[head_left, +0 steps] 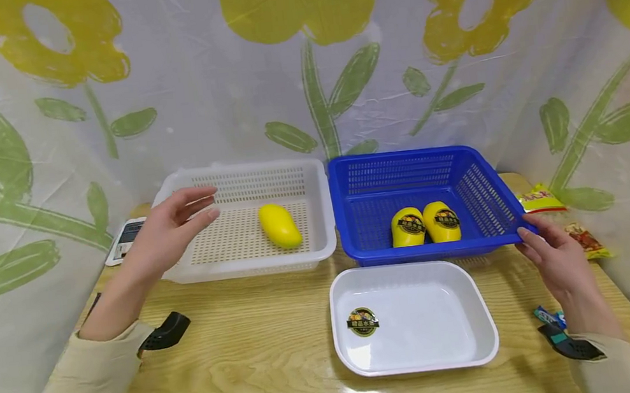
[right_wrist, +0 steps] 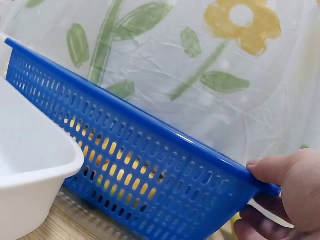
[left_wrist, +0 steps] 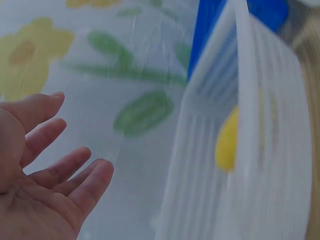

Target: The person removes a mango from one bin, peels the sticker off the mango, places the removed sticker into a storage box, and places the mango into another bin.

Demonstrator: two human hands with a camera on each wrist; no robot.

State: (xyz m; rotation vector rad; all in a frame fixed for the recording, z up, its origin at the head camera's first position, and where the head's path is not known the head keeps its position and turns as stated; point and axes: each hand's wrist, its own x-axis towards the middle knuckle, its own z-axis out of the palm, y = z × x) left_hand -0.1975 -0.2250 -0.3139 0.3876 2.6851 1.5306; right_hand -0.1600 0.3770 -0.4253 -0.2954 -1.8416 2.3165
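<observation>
The blue perforated basket (head_left: pixel 404 168) sits at the rear right of the wooden table (head_left: pixel 251 357), its front right corner raised slightly because the right hand (head_left: pixel 552 255) pinches the rim there, thumb on top. It holds two labelled yellow mangoes (head_left: pixel 424 223). The left hand (head_left: pixel 166 234), fingers spread and empty, hovers beside the white basket (head_left: pixel 243 172) containing one unlabelled mango (head_left: pixel 279 225).

Head overlooks table; wrists close at baskets
</observation>
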